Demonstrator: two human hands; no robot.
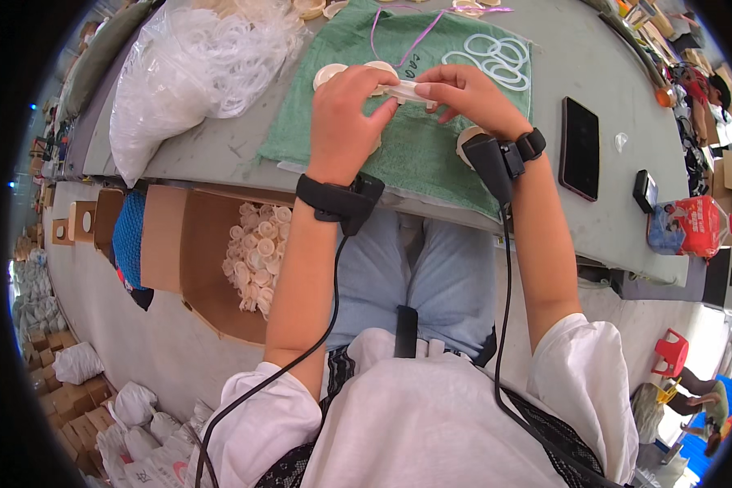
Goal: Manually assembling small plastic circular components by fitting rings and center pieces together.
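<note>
Between my two hands, above a green cloth (pixel 301 134), is a cream-coloured round plastic part (pixel 408 91), seen edge-on. My left hand (pixel 351 114) grips its left end with thumb and fingers. At its right end, my right hand (pixel 464 93) pinches it. More cream round parts lie on the cloth: one (pixel 327 75) just beyond my left hand, and another (pixel 466 145) partly hidden by the right wrist strap. Several translucent white rings (pixel 496 58) rest on the cloth beyond my right hand. A purple ribbon (pixel 421 37) crosses the far part of the cloth.
A clear bag of white rings (pixel 211 69) stands left on the grey table (pixel 545 49). A phone (pixel 580 149), a small black box (pixel 645 191) and a red package (pixel 687 228) lie right. Below the table's left edge, a cardboard box (pixel 207 244) holds many cream parts.
</note>
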